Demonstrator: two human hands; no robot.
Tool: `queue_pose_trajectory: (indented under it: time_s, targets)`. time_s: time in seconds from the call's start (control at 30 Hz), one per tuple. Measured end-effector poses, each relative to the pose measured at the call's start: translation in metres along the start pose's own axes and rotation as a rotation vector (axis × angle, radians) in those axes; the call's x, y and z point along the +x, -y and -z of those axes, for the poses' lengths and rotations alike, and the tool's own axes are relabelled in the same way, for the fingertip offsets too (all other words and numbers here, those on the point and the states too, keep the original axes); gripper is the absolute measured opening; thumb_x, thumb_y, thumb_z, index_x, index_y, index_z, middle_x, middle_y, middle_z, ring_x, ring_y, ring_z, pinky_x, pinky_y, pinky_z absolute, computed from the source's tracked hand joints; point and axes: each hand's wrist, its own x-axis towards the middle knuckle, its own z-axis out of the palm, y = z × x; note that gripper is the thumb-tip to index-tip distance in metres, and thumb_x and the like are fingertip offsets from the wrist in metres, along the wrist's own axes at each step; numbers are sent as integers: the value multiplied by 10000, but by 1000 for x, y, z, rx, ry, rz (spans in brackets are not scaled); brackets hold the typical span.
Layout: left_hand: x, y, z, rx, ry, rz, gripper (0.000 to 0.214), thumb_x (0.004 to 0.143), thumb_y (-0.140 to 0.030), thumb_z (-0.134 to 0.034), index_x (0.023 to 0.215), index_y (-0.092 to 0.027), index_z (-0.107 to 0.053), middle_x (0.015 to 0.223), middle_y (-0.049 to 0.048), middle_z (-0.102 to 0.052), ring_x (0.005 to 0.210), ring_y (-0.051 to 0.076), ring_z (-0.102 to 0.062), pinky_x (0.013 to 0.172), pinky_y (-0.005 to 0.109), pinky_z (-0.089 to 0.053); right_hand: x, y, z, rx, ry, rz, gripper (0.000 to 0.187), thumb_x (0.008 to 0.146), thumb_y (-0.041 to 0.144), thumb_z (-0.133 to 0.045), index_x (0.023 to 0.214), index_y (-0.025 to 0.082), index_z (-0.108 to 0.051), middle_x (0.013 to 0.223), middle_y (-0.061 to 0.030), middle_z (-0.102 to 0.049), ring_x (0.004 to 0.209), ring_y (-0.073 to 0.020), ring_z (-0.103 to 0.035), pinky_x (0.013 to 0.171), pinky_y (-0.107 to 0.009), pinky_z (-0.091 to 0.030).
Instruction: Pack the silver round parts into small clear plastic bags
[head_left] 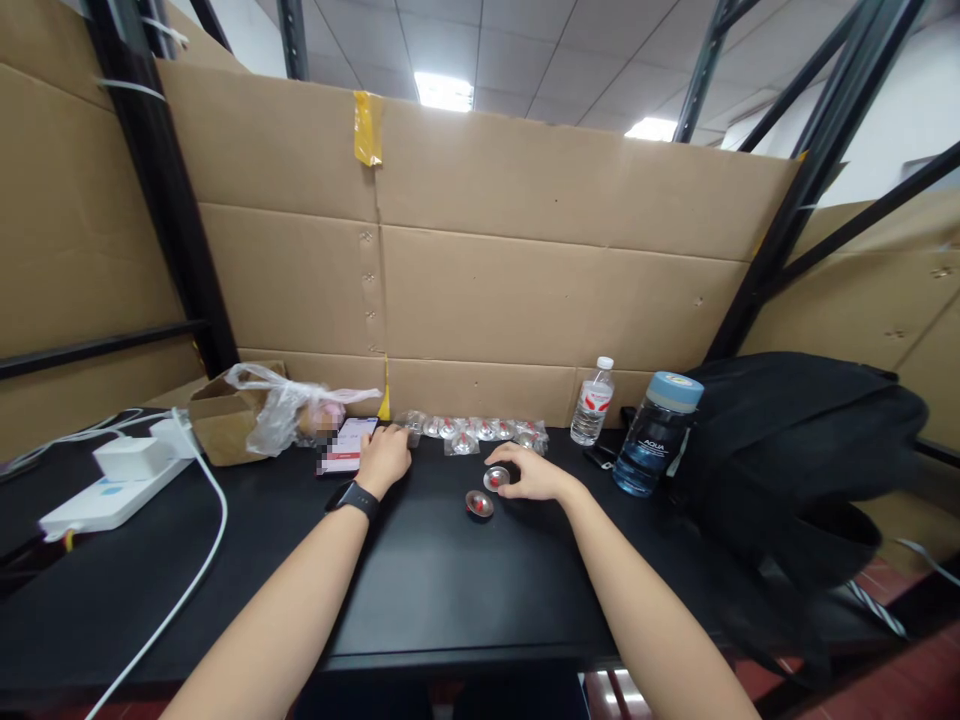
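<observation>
My right hand (529, 472) curves round a small round metal dish with a red centre (496, 479), thumb and fingers at its rim. A second such metal dish (480, 505) lies on the black table just nearer to me. Farther off, my left hand (386, 458) rests palm down beside a lit phone (349, 446), its fingers stretched toward the back. Near those fingertips begins a row of similar metal dishes in clear plastic packets (463, 441); whether the fingers touch the first packet I cannot tell.
A water bottle (593, 402), a blue-lidded bottle (654, 440) and a black backpack (795, 450) stand on the right. To the left are an open carton (225, 425), a plastic bag (277, 410) and a white power strip (112, 500) with a trailing cable. Cardboard walls (487, 280) enclose the table.
</observation>
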Motion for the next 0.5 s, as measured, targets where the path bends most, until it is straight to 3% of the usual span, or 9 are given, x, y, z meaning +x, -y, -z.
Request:
queue_pose_trajectory:
  time_s: [0.07,0.13,0.27,0.37,0.5]
  targets:
    - [-1,-6,-2,-39,-20,-19,449,821,-110,-540,1248,-187,-655,1296,143,-636,1204,335,-545,975,463,-414,-1,0,1,12,51,-17,534,632,157,-815,1156,205,-723,1195,-93,-682,1090,-250,-644,1007,-383,-472]
    - [-3,-18,-1,-165,-17,-138,431,828,-123,-539,1236,-203,-656,1289,127,-642,1197,299,-561,987,432,-427,-1,-2,0,24,31,-34,441,652,181,-814,1088,207,-752,1111,-82,-724,1025,-251,-672,963,-384,-495]
    - [-11,-47,3,-486,59,-392,267,854,-149,-551,1045,-240,-714,1035,51,-738,1019,232,-661,941,363,-480,6,-2,-8,139,-188,-89,368,713,237,-790,1077,224,-744,1091,-74,-746,971,-247,-692,900,-396,-524]
    - [-20,-65,4,-647,35,-395,210,864,-208,-610,1043,-235,-716,988,44,-755,945,220,-693,903,340,-511,11,5,-18,467,-320,-139,413,756,314,-782,1148,225,-686,1165,-88,-723,1031,-231,-689,913,-389,-537]
    - [-26,-76,7,-831,8,-332,200,888,-276,-639,1065,-229,-720,1035,38,-762,945,203,-711,892,310,-530,15,20,-29,802,-284,-118,484,770,345,-797,1212,253,-621,1218,-77,-681,1032,-199,-702,973,-383,-528]
